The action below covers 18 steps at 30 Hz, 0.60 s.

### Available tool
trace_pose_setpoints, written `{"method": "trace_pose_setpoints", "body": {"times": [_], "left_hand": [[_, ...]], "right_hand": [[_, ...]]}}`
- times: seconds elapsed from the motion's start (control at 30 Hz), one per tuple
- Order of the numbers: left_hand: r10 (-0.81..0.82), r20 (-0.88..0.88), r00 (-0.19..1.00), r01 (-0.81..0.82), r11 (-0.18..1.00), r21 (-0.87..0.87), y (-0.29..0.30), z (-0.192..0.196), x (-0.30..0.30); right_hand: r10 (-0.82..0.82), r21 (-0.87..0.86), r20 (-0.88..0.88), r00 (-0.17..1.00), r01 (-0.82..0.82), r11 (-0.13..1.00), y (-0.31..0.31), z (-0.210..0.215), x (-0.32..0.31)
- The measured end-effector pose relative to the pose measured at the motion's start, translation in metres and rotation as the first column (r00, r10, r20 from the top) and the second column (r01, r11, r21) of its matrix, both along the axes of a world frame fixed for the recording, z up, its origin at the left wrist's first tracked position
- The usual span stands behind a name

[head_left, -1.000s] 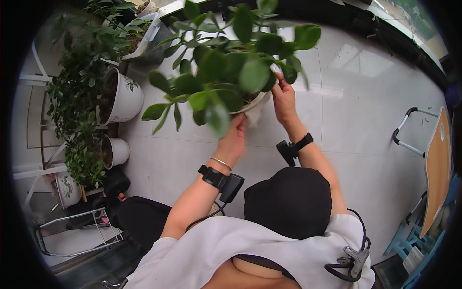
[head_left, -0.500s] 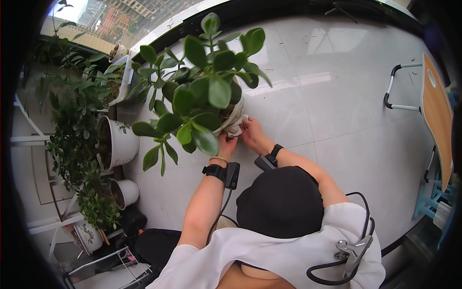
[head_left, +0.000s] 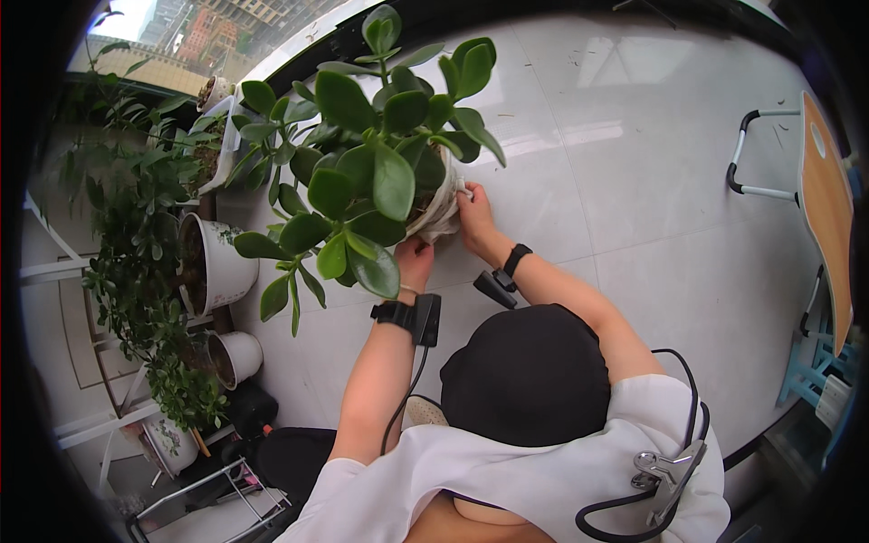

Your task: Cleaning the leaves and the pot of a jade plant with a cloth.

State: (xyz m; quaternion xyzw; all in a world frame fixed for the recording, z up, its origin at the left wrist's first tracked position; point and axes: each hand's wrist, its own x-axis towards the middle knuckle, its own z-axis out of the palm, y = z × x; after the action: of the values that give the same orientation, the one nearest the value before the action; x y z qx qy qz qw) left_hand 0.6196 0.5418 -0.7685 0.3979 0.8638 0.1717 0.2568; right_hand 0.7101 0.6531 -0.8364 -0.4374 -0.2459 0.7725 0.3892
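A jade plant with thick glossy leaves stands on the floor ahead of me in a pale pot, mostly hidden by leaves. A crumpled off-white cloth lies against the pot's near right side. My right hand pinches the cloth at its right end, close to the pot wall. Lower down, my left hand is closed at the cloth's near end, its fingers partly hidden under leaves. Both wrists carry black straps with small dark boxes.
White pots with leafy plants line a rack on the left. A smaller white pot stands nearer. At right is a folding table with metal legs, a light blue stool below it. A black-covered rounded shape sits before my chest.
My right hand has moved up along the pot's side, and my left hand slightly up and left. The hands are farther apart. The plant appears shifted slightly left and up.
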Motion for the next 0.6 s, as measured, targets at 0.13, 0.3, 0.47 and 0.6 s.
{"method": "trace_pose_setpoints", "body": {"times": [0.13, 0.3, 0.47, 0.6], "left_hand": [[-0.045, -0.045, 0.998, 0.047, 0.998, 0.049, -0.013, -0.035, -0.031], [0.353, 0.662, 0.661, -0.589, 0.791, 0.167, -0.024, 0.008, -0.025], [0.238, 0.936, 0.259, -0.943, 0.274, 0.191, -0.011, 0.006, -0.021], [0.164, 0.301, 0.939, -0.309, 0.784, 0.538, -0.022, -0.029, -0.031]], "right_hand": [[0.094, -0.076, 0.068, 0.993, -0.089, 0.993, -0.002, 0.026, -0.014], [0.04, 0.397, 0.322, 0.946, -0.174, 0.901, 0.001, 0.083, 0.022], [-0.059, 0.406, 0.24, 0.969, -0.045, 0.913, -0.002, 0.06, 0.018], [-0.092, 0.44, 0.26, 0.961, -0.034, 0.897, -0.013, 0.058, 0.003]]}}
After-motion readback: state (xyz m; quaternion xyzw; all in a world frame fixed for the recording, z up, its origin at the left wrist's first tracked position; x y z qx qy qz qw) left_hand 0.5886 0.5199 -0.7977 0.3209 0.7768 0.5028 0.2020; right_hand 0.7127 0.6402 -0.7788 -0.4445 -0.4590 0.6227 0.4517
